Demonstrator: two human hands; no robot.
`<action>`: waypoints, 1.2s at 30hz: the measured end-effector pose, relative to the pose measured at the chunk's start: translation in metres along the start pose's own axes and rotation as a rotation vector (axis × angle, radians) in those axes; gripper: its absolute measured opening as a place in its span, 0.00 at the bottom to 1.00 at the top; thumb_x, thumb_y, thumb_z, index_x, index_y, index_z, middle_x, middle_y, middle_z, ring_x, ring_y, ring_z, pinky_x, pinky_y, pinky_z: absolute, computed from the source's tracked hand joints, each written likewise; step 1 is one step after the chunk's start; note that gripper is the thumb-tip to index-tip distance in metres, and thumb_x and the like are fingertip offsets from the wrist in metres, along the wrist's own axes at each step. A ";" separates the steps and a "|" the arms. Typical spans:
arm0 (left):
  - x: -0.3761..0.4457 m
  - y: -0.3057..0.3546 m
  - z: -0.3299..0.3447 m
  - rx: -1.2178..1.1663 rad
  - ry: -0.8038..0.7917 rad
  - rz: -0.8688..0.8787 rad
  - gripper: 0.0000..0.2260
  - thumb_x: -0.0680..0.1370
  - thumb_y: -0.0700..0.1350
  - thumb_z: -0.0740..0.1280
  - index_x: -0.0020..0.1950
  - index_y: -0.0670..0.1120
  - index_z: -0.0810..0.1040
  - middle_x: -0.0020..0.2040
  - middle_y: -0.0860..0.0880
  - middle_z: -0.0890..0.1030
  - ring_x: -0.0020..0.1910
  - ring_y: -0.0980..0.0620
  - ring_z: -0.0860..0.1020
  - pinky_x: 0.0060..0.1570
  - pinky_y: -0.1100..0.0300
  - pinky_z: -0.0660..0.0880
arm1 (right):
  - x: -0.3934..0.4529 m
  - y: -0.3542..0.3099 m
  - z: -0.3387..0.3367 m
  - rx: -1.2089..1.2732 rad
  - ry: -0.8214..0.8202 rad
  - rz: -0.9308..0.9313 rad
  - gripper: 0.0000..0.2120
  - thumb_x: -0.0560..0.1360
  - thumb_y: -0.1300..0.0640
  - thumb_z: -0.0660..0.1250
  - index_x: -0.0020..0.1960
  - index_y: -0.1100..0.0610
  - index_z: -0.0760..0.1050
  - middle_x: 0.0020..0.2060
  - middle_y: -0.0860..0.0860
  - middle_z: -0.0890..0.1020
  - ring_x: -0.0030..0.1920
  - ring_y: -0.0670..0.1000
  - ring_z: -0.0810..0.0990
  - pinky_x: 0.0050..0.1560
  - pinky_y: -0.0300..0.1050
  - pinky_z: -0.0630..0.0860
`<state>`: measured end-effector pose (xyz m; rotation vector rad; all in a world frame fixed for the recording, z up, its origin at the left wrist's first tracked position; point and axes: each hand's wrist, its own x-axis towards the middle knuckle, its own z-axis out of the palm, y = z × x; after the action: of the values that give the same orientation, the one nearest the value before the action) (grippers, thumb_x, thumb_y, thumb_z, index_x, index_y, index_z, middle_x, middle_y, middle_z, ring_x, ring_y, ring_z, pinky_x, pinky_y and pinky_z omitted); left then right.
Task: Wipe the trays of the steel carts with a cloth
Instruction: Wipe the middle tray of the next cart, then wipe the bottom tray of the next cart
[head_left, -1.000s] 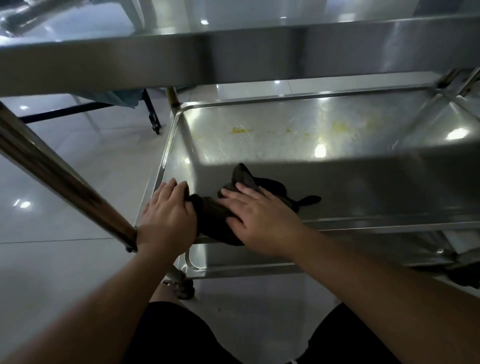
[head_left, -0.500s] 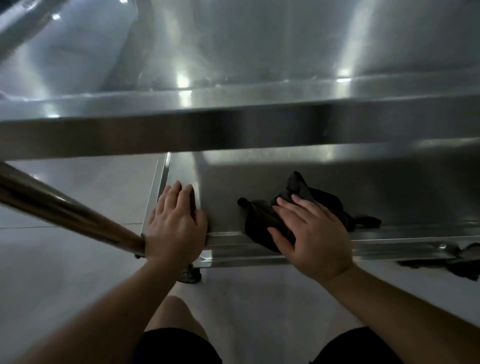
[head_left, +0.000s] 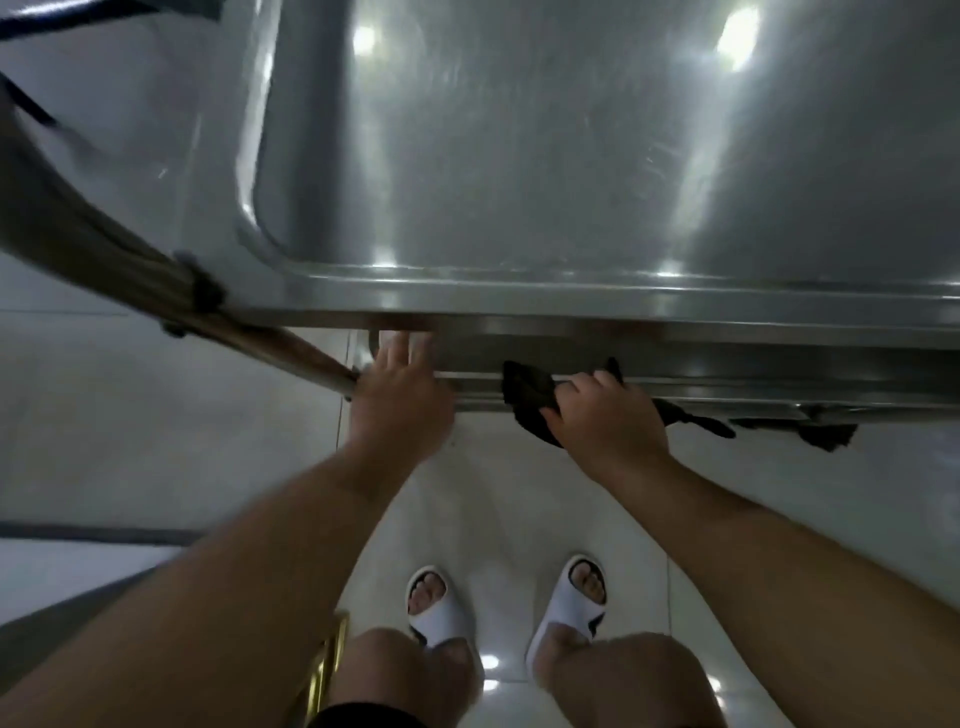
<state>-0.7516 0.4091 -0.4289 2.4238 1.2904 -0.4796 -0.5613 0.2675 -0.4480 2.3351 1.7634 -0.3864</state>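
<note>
I look almost straight down on the steel cart. Its top tray fills the upper frame, shiny and bare. Below its front rim only the near edge of the lower tray shows. My right hand grips a dark cloth that drapes over that near edge, with a tail hanging to the right. My left hand rests on the lower tray's left front corner, fingers reaching under the top tray, next to the cart's slanted handle bar.
White glossy floor tiles lie below the cart. My feet in white slippers stand close to the cart's front. A gold-coloured bar shows at the bottom. A dark scrap sits by the lower tray's edge at right.
The view has tipped downward, so the top tray now hides the lower one. My right hand has drawn the cloth back over the lower tray's near edge. My left hand stays at the corner.
</note>
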 end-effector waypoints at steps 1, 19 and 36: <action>-0.022 0.000 -0.005 -0.064 -0.085 -0.015 0.24 0.83 0.49 0.60 0.79 0.46 0.70 0.82 0.44 0.63 0.79 0.40 0.64 0.73 0.41 0.70 | -0.012 -0.006 -0.011 0.007 -0.110 0.034 0.15 0.84 0.44 0.61 0.49 0.53 0.78 0.44 0.51 0.79 0.49 0.56 0.79 0.43 0.49 0.69; -0.318 -0.110 -0.210 -0.279 -0.296 -0.352 0.22 0.84 0.52 0.59 0.78 0.49 0.67 0.74 0.47 0.72 0.69 0.43 0.75 0.64 0.47 0.76 | -0.168 -0.210 -0.296 -0.011 -0.651 0.033 0.14 0.82 0.46 0.57 0.50 0.52 0.79 0.43 0.51 0.81 0.46 0.55 0.82 0.46 0.49 0.76; -0.305 -0.185 -0.375 -0.310 -0.007 -0.564 0.21 0.84 0.53 0.58 0.77 0.50 0.67 0.74 0.47 0.72 0.70 0.42 0.73 0.65 0.46 0.74 | -0.015 -0.321 -0.474 0.130 -0.291 -0.343 0.19 0.85 0.41 0.56 0.55 0.54 0.78 0.44 0.53 0.81 0.45 0.55 0.81 0.47 0.50 0.80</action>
<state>-1.0189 0.4569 0.0114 1.7903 1.8901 -0.3895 -0.8300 0.4859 0.0084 1.9223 2.0345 -0.8687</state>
